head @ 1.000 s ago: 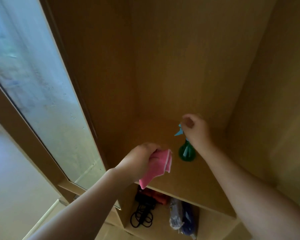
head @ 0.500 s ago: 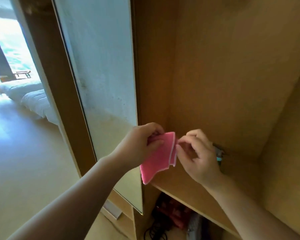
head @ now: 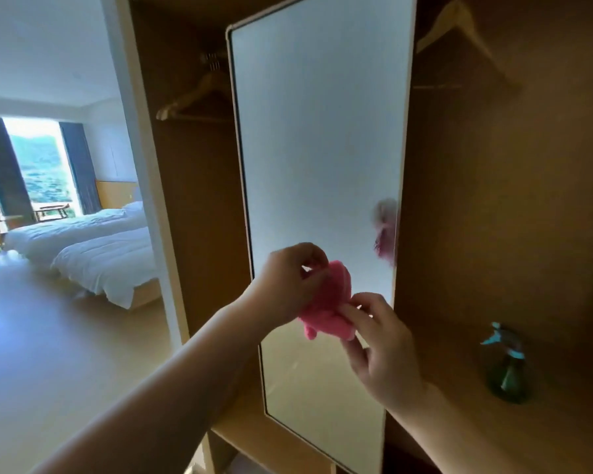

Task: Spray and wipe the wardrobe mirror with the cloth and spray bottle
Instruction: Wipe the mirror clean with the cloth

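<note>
A tall mirror (head: 319, 138) in a pale frame stands in the middle of the open wooden wardrobe, its glass hazy. In front of its lower half I hold a bunched pink cloth (head: 329, 302) with both hands. My left hand (head: 288, 282) grips the cloth's upper left side. My right hand (head: 380, 347) pinches its lower right edge. A faint pink reflection of the cloth shows at the mirror's right edge. The green spray bottle (head: 507, 371) with a light blue nozzle stands upright on the wardrobe shelf (head: 459, 422) to the right, apart from both hands.
Wooden hangers (head: 192, 94) hang on a rail left of the mirror, and another hanger (head: 456, 25) hangs at the upper right. Through the opening at left lie a pale floor (head: 48, 336), two white beds (head: 96, 248) and a window.
My right hand let go of the spray bottle, left it on the shelf and came over to the cloth. The view swung up and left, bringing the whole mirror into sight.
</note>
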Demonstrator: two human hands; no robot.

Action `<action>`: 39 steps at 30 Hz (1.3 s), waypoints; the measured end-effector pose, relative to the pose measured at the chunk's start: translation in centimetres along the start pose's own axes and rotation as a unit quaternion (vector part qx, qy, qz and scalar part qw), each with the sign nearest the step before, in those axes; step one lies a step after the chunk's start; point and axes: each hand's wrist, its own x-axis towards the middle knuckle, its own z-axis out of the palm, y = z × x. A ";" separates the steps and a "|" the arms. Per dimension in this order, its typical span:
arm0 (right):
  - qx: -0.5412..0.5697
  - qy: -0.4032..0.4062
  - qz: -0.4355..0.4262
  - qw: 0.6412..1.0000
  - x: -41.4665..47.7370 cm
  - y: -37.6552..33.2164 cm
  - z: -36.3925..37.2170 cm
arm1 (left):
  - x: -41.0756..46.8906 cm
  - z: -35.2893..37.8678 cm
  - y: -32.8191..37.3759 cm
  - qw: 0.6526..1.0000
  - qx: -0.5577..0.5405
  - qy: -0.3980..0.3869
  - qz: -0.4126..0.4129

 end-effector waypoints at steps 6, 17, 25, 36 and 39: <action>0.069 0.000 0.133 0.989 5.8 -1.2 0.1 | 2.1 -3.8 -0.7 0.996 0.003 -0.082 0.044; 0.119 0.116 0.091 0.982 17.7 1.4 -2.6 | 9.1 -6.1 2.2 0.989 -0.016 -0.092 0.114; 0.010 0.134 0.083 0.987 22.0 2.9 -3.8 | 13.5 -5.5 1.6 0.974 -0.082 0.009 0.210; -0.284 0.156 0.030 0.945 26.8 5.6 1.1 | 21.2 -8.0 -2.6 0.927 -0.020 0.071 0.368; -0.419 0.167 0.003 0.893 27.5 6.8 2.3 | 23.6 -10.3 -5.0 0.909 0.013 0.134 0.394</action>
